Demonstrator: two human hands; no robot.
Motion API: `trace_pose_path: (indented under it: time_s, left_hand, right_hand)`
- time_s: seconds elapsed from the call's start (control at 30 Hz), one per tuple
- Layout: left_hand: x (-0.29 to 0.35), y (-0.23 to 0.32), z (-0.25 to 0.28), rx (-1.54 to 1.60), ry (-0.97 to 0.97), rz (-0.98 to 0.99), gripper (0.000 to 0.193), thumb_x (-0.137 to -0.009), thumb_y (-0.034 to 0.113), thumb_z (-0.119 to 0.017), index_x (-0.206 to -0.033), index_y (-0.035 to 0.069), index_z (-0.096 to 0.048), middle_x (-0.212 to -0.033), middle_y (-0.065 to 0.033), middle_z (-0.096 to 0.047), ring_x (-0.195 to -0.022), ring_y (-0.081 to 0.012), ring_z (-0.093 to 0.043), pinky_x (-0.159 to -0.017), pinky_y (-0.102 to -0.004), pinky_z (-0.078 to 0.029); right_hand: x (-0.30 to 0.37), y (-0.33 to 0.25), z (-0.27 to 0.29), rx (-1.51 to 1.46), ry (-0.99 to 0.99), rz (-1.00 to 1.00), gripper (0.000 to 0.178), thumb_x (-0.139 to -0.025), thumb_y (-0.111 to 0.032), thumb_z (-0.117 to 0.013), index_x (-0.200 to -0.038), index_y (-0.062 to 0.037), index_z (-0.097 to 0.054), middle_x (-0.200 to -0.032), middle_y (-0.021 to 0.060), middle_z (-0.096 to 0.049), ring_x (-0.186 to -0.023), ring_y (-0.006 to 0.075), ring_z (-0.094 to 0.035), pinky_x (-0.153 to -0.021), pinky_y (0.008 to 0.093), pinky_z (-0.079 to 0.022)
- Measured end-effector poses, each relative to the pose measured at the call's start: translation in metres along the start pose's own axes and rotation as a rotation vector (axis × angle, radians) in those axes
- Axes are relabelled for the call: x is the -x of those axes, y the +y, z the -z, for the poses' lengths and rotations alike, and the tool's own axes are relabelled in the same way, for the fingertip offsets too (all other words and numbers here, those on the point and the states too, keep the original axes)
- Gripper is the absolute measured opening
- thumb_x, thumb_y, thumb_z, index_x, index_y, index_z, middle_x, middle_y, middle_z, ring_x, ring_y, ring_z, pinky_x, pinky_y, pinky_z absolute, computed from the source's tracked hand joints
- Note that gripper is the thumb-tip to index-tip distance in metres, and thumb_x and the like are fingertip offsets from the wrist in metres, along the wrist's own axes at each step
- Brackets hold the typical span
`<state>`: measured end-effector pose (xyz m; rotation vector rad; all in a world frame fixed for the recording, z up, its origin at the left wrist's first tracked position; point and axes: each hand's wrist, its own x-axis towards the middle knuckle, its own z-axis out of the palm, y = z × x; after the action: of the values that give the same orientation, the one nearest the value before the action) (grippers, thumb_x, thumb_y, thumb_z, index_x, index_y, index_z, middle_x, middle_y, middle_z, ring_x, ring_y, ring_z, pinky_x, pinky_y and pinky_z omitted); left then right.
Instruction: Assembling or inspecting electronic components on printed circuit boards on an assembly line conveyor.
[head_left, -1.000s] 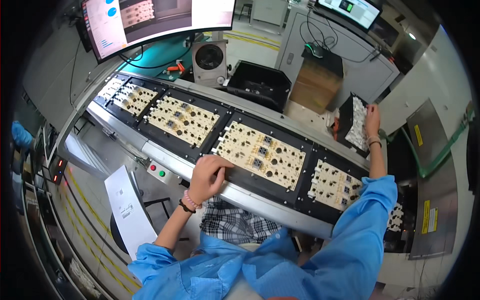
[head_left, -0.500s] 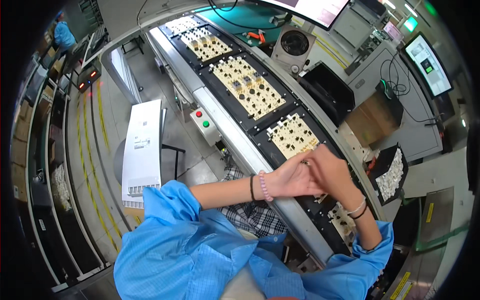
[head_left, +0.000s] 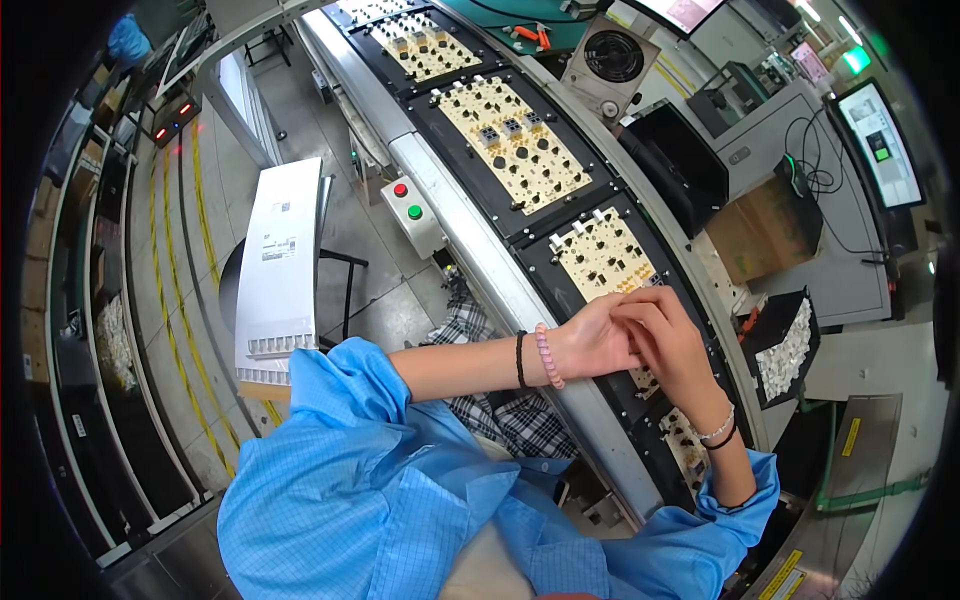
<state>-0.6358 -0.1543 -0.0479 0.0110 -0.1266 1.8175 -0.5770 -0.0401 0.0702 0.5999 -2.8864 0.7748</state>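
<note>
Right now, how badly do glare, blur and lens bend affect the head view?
In the head view, the fisheye bows the metal rail and leaves black corners; in the head view, the green light glows washed out at upper right; in the head view, the left hand and right hand look fairly sharp.

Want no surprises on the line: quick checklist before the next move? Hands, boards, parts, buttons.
1. Left hand and right hand empty: cannot tell; they overlap in view.
2. Board below them fully visible: not ok; hands hide part.
3. Neighbouring board unobstructed: ok; no hand over it.
4. White parts available: ok; heaped in the black bin.
5. Red button and green button clear: ok; neither hand near.
</note>
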Motion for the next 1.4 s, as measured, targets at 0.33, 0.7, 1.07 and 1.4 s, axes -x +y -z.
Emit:
trace_pose_path:
  time_s: [0.33, 0.7, 1.07, 1.4]
  left_hand:
    - [0.012, 0.015, -0.014, 0.116, 0.067, 0.054, 0.033, -0.106, 0.034, -0.037, -0.082, 0.014, -0.047, -0.072, 0.0046, -0.044, -0.063, -0.0080, -0.041, -0.056, -0.0219, -0.039]
    - [0.028, 0.016, -0.024, -0.366, 0.017, 0.144, 0.025, -0.104, 0.031, -0.033, -0.087, 0.013, -0.038, -0.073, 0.0011, -0.038, -0.060, -0.0071, -0.038, -0.041, -0.0156, -0.030]
    - [0.026, 0.010, -0.025, -0.893, 0.003, 0.273, 0.031, -0.105, 0.031, -0.048, -0.119, 0.006, -0.059, -0.070, 0.0057, -0.039, -0.056, -0.0013, -0.032, -0.045, -0.0169, -0.027]
    - [0.019, -0.011, -0.014, -1.017, -0.126, 0.196, 0.031, -0.103, 0.021, -0.050, -0.132, 0.009, -0.051, -0.106, -0.0042, -0.069, -0.062, -0.0015, -0.042, -0.050, -0.0155, -0.033]
  right_hand:
    - [0.029, -0.003, 0.023, 0.041, 0.243, -0.239, 0.043, -0.079, 0.005, -0.069, -0.121, -0.0027, -0.065, -0.096, 0.0079, -0.054, -0.088, 0.0185, -0.055, -0.079, 0.0275, -0.046]
    - [0.130, 0.063, 0.027, -0.907, 0.581, -0.911, 0.020, -0.098, -0.012, -0.058, -0.114, 0.0013, -0.058, -0.110, 0.0066, -0.060, -0.104, 0.0156, -0.062, -0.094, 0.0295, -0.053]
    - [0.185, 0.067, -0.002, -0.508, 0.530, -0.952, 0.013, -0.093, -0.012, -0.067, -0.103, -0.0052, -0.065, -0.098, -0.0023, -0.063, -0.082, 0.0039, -0.056, -0.072, 0.0189, -0.044]
    - [0.177, 0.048, -0.002, -0.110, 0.406, -0.783, 0.009, -0.095, -0.003, -0.060, -0.100, -0.0004, -0.067, -0.104, 0.0061, -0.060, -0.090, 0.0109, -0.059, -0.075, 0.0220, -0.048]
